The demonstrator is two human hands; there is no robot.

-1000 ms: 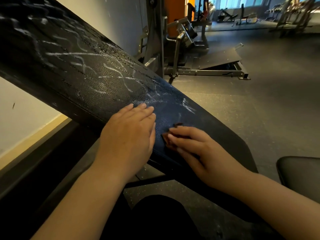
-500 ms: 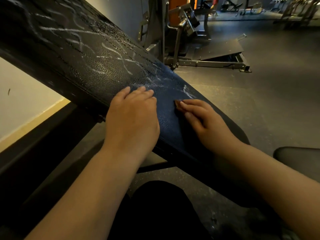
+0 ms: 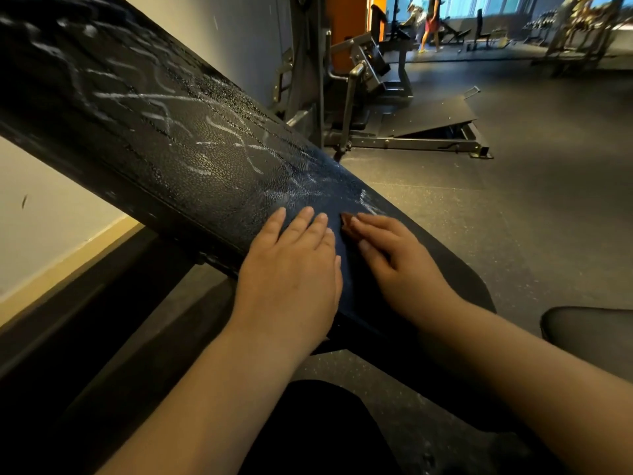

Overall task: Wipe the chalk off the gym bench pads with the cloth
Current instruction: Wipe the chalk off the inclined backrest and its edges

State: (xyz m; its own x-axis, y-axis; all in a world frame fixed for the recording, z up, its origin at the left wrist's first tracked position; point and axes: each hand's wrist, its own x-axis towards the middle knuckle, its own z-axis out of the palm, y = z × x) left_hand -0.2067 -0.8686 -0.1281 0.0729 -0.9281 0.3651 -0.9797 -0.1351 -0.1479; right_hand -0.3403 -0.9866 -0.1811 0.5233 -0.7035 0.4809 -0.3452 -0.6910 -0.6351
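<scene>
Left hand [image 3: 291,265] lies flat, released, on the lower end of the black textured bench pad [image 3: 191,156]; right hand's [image 3: 400,265] near-straight fingers press the small brown cloth [image 3: 346,221] beside it, and firm overlapping strokes upslope into the white chalk scribbles [image 3: 219,145] appear advisable.

Two hands: a left hand [image 3: 291,269] and a right hand [image 3: 400,265]. One cloth [image 3: 346,222] (only a brown corner shows past the right hand). Two pads: a long sloped pad [image 3: 191,166] and a second pad [image 3: 589,330] at the right edge. Chalk lines [image 3: 154,97] on the sloped pad are too many and too smeared to count. Behind, one machine [image 3: 363,73], one ramp [image 3: 435,116] and one person [image 3: 432,20] standing far off.
</scene>
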